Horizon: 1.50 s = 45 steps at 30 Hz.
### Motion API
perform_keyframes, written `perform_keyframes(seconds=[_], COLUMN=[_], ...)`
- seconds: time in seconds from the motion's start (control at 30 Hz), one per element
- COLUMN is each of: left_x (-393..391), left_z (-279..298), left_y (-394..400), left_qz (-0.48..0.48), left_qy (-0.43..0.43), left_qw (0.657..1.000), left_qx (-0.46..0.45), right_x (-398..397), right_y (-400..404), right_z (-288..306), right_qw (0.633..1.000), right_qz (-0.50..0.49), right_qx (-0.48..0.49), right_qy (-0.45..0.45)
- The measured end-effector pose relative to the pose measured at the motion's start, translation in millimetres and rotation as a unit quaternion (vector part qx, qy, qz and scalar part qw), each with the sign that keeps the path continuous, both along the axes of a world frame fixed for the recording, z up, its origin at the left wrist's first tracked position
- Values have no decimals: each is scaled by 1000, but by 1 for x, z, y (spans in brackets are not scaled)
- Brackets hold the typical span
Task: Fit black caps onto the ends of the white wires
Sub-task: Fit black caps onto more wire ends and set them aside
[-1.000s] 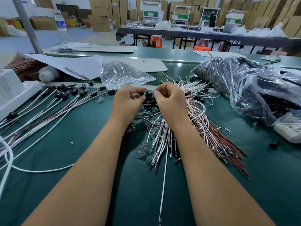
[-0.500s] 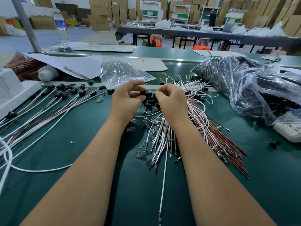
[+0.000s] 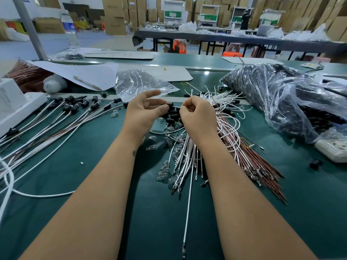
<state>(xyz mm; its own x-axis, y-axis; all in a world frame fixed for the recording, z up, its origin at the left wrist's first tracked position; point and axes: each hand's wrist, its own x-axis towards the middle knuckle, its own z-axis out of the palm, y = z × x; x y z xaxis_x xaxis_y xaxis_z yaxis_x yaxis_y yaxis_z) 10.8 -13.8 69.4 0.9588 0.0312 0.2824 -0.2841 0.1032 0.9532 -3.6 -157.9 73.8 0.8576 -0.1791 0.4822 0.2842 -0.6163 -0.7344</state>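
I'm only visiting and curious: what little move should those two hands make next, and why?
Probably push the thin white wire further into the small black plastic cap. The left hand pinches the cap, the right hand pinches the wire, and its end sits at the cap's mouth.

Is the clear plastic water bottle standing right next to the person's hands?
No: the clear plastic water bottle stands far back on the left, well away from the left hand and right hand.

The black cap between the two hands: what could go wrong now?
1. The left hand holds the black cap only by thumb and fingertip, so it might slip into the loose caps below.
2. The white wire in the right hand looks thin and may bend rather than enter.
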Motion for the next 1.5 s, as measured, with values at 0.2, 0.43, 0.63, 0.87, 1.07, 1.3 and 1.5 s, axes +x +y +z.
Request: perform_keyframes(seconds=[0.2,0.43,0.63,0.87,1.07,1.3,1.5], left_x=[0,0,1,0,9,0,2], left_z=[-1,-2,-2,-2,-4,-2,-6], left_y=[-3,-2,-3,1,25,8,-10], left_qz=[-14,31,56,32,315,311,190], left_qy=[36,39,8,-27,33,-126,-206], left_qw=[999,999,996,996,931,856,855], left_qx=[-17,22,63,78,183,394,436], right_x=[-1,-2,-4,-3,-3,-2,-4], right_y=[4,6,11,3,-3,4,9], right_z=[-2,-2,0,1,2,1,1], right_qw=[999,996,991,983,955,956,949], right_qz=[45,77,117,27,-151,-98,-71], right_qx=[-25,-26,-61,-180,-252,-273,-306], right_qy=[1,-25,0,-18,-43,-48,-41])
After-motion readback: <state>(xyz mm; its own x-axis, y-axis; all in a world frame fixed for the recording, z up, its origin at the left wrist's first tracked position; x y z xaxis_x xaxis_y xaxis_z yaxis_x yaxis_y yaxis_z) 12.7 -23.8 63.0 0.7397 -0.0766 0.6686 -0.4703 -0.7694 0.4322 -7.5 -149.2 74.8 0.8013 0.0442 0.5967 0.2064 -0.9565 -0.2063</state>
